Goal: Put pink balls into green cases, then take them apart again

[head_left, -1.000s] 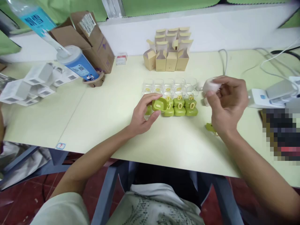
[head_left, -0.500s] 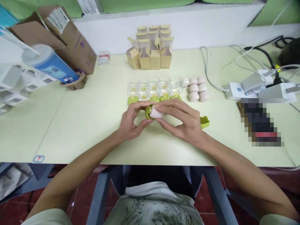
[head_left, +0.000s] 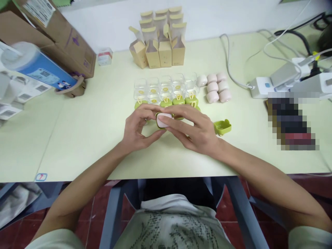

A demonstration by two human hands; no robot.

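Note:
My left hand (head_left: 136, 128) and my right hand (head_left: 195, 129) meet at the table's middle, both closed round one small green case (head_left: 158, 123) with a pale pink piece (head_left: 164, 120) pressed into it. Just behind the hands stands a row of green cases (head_left: 178, 101) with yellow loops. Behind those are several clear plastic boxes (head_left: 166, 86). To the right of the clear boxes lie several loose pink pieces (head_left: 216, 90). A single green lid (head_left: 222, 127) rests on the table by my right wrist.
Several open tan cartons (head_left: 158, 46) stand at the back. A brown cardboard box (head_left: 64, 38), a blue-labelled bottle (head_left: 38, 71) and white boxes (head_left: 12, 100) crowd the left. A white power strip (head_left: 261, 86) with cables lies at the right.
My right hand brought a pink piece from the right down to the green case in my left hand and pushed it in. The view tilted downward.

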